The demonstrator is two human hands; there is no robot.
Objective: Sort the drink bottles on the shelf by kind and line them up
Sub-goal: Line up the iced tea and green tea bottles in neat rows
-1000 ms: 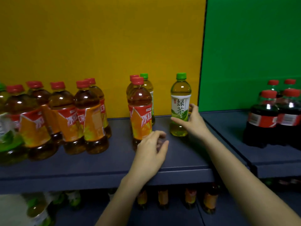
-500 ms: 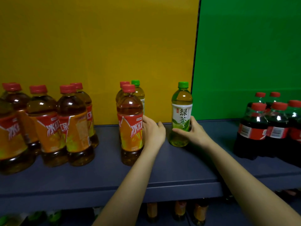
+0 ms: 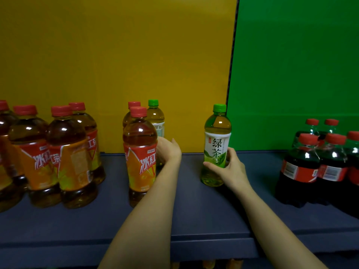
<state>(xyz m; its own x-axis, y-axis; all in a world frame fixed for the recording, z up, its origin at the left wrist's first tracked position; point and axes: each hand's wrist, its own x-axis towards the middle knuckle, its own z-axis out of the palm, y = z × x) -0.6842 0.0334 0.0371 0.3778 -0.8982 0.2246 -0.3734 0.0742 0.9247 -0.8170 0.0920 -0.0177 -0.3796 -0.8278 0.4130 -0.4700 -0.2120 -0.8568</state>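
My right hand (image 3: 227,167) grips a green-capped green tea bottle (image 3: 217,133) that stands upright on the dark blue shelf (image 3: 194,210), near the seam between the yellow and green back panels. My left hand (image 3: 168,150) reaches behind a red-capped iced tea bottle (image 3: 139,152) toward a second green tea bottle (image 3: 155,118) at the back; its fingers are hidden, so whether it holds that bottle does not show. Another red-capped bottle (image 3: 132,105) stands behind the front iced tea bottle.
Several iced tea bottles (image 3: 64,152) crowd the shelf's left side. Several cola bottles (image 3: 303,167) with red caps stand at the right. Bare shelf lies between my two arms. More bottles (image 3: 207,265) show on the shelf below.
My left hand has moved from the front of the shelf to behind the iced tea bottle, toward the rear green tea bottle. My right hand has kept hold of the green tea bottle.
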